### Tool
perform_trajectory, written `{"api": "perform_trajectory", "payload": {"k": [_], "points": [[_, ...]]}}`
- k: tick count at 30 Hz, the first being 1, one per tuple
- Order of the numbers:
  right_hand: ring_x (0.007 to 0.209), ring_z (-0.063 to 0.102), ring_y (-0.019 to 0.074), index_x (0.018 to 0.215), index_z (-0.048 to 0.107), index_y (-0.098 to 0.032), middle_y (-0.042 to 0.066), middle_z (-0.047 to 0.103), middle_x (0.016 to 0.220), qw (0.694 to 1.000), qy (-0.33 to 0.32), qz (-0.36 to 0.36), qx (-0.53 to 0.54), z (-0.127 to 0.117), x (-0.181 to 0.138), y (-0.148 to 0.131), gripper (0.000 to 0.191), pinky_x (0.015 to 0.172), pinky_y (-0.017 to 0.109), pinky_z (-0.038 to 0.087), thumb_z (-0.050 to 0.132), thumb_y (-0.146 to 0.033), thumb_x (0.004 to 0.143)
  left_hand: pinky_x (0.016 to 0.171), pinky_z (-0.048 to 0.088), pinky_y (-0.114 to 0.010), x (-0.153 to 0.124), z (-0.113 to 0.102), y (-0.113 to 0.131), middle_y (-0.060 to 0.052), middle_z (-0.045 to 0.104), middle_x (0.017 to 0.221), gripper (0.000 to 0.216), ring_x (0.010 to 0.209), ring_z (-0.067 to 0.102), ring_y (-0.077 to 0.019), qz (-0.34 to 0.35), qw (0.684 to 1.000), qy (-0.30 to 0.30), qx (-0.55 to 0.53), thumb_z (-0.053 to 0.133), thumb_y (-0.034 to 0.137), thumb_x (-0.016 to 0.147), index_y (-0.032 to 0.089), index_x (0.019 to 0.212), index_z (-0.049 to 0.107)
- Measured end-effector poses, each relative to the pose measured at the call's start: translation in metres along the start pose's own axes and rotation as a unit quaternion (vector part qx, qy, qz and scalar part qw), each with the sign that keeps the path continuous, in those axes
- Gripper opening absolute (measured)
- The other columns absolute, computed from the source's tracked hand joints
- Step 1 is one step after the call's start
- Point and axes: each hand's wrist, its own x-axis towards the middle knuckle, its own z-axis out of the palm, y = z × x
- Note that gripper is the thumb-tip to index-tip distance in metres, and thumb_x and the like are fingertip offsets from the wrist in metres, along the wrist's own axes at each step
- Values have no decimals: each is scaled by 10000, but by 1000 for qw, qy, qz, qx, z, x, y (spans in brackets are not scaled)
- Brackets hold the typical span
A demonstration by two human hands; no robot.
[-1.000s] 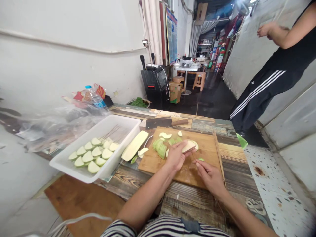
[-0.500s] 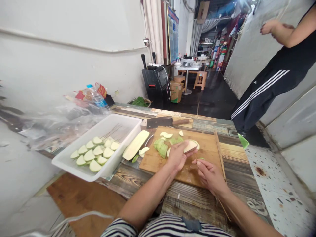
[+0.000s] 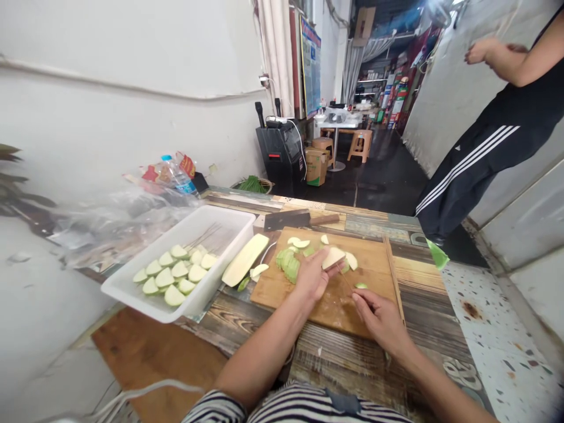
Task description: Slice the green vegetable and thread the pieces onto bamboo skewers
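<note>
My left hand (image 3: 314, 275) pinches a pale vegetable slice (image 3: 333, 257) above the wooden cutting board (image 3: 374, 273). My right hand (image 3: 379, 317) is closed on a thin bamboo skewer (image 3: 344, 277) whose tip points up at that slice. More green-skinned slices (image 3: 288, 264) lie in a pile on the board just left of my left hand. A white tray (image 3: 220, 267) to the left holds several skewered slices (image 3: 176, 273). A long peeled half of the vegetable (image 3: 245, 259) rests between tray and board.
A cleaver (image 3: 293, 219) lies behind the board. Loose skewers (image 3: 393, 267) run along the board's right edge. Plastic bags and a water bottle (image 3: 176, 176) sit by the wall at left. A person in black striped trousers (image 3: 480, 158) stands at right.
My right hand has pushed the skewer up toward the slice, and my left hand has tipped the slice up slightly. The camera shifted a little.
</note>
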Motion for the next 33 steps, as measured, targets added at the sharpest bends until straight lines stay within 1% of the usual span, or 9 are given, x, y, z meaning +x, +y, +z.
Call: {"api": "perform_trajectory", "payload": {"k": [3, 9, 15, 19, 22, 24, 29, 33], "points": [[674, 631, 178, 893, 673, -152, 52, 696, 752, 1000, -8, -4, -1, -1, -2, 1, 307, 613, 249, 483, 438, -347, 870, 763, 533, -380, 4, -4, -1, -77, 678, 788, 115, 746, 652, -194, -4, 1000, -2, -2, 598, 218, 764, 110, 786, 629], [800, 653, 207, 904, 682, -153, 79, 713, 873, 999, 14, -38, -14, 0, -5, 2, 280, 688, 272, 501, 445, -296, 864, 759, 538, -388, 4, -4, -3, -70, 675, 781, 92, 745, 652, -192, -9, 1000, 4, -1, 593, 190, 758, 105, 772, 626], [789, 651, 200, 900, 685, -162, 75, 712, 863, 999, 35, -22, -1, 3, -9, 3, 273, 696, 270, 497, 446, -290, 865, 758, 539, -402, -1, 0, -4, -82, 676, 815, 114, 806, 652, -226, -16, 1000, 1, -14, 613, 183, 744, 87, 804, 626], [741, 629, 184, 883, 675, -156, 69, 699, 835, 999, 25, 2, 49, 4, -10, 2, 273, 662, 257, 484, 454, -315, 864, 769, 533, -411, -3, -1, -1, -85, 675, 810, 140, 804, 650, -224, -12, 1000, -6, -9, 634, 195, 730, 83, 813, 628], [572, 556, 144, 898, 659, -142, 40, 646, 692, 996, 3, 35, 83, 4, -10, 0, 302, 526, 231, 437, 449, -356, 866, 788, 523, -428, -2, -3, -4, -91, 675, 827, 164, 807, 647, -222, -10, 1000, -15, -7, 646, 211, 721, 84, 824, 632], [504, 485, 121, 903, 650, -136, 15, 585, 626, 994, 4, 48, 95, 3, -8, -1, 313, 475, 219, 391, 454, -376, 860, 798, 518, -429, -2, -4, -10, -104, 674, 844, 179, 803, 645, -219, -18, 999, -28, -3, 650, 216, 719, 77, 831, 637], [491, 414, 114, 882, 644, -128, -21, 453, 544, 993, 27, 61, 101, 1, -3, -2, 331, 464, 219, 344, 465, -404, 845, 754, 530, -411, -9, -1, -26, -113, 674, 826, 229, 731, 643, -205, -29, 998, -58, 10, 667, 244, 708, 64, 848, 650], [484, 392, 111, 882, 637, -125, -25, 429, 541, 992, 31, 69, 102, 1, -5, 0, 331, 452, 220, 324, 465, -405, 843, 740, 530, -390, -12, 0, -31, -105, 673, 826, 246, 718, 642, -195, -27, 998, -57, 12, 682, 264, 695, 73, 847, 657]]}}
